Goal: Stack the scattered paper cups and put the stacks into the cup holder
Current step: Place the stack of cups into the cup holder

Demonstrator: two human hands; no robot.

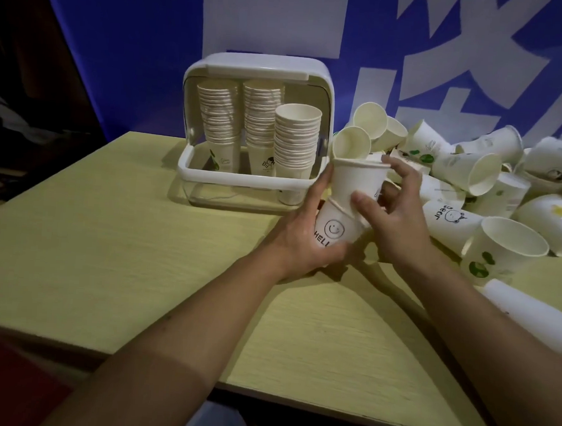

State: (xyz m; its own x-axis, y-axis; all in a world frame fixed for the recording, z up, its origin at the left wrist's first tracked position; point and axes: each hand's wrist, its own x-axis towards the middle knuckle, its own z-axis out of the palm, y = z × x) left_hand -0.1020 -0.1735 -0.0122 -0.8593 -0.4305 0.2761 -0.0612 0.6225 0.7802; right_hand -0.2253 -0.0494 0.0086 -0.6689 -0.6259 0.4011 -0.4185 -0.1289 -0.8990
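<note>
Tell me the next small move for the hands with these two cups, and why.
Probably push the upper cup straight down into the smiley cup. The left hand grips the smiley cup and the right hand holds the upper one, which sits tilted and only partly nested.

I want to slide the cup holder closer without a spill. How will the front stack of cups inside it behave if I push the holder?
The front stack is tall, narrow and stands free of the holder walls, so it will probably wobble or tip. Paper cups look light, so a jolt could topple it. Its nested rims may keep it together.
</note>
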